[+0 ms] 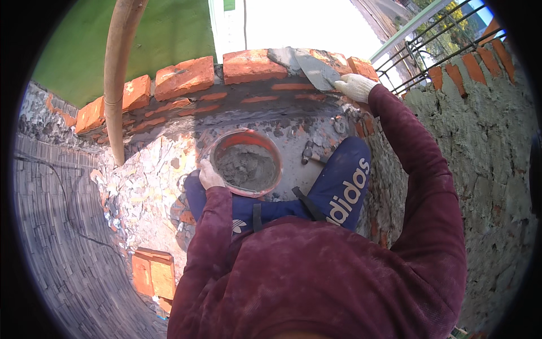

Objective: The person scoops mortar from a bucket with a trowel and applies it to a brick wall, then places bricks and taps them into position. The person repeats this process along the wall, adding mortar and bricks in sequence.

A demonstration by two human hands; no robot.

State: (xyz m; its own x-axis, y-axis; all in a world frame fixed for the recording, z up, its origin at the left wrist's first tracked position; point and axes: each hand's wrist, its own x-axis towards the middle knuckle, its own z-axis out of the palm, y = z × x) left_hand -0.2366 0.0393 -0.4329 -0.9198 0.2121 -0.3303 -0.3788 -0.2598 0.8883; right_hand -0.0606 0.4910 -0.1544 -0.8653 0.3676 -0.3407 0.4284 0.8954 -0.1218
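Brick wall, trowel extending left from right grip

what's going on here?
Bricklaying work: a person's gloved right hand holds a trowel, its blade over the top of a brick row. The left hand is against the side of an orange tub with grey mortar in it. A hammer lies beside the person's right leg, and loose bricks sit at lower left.
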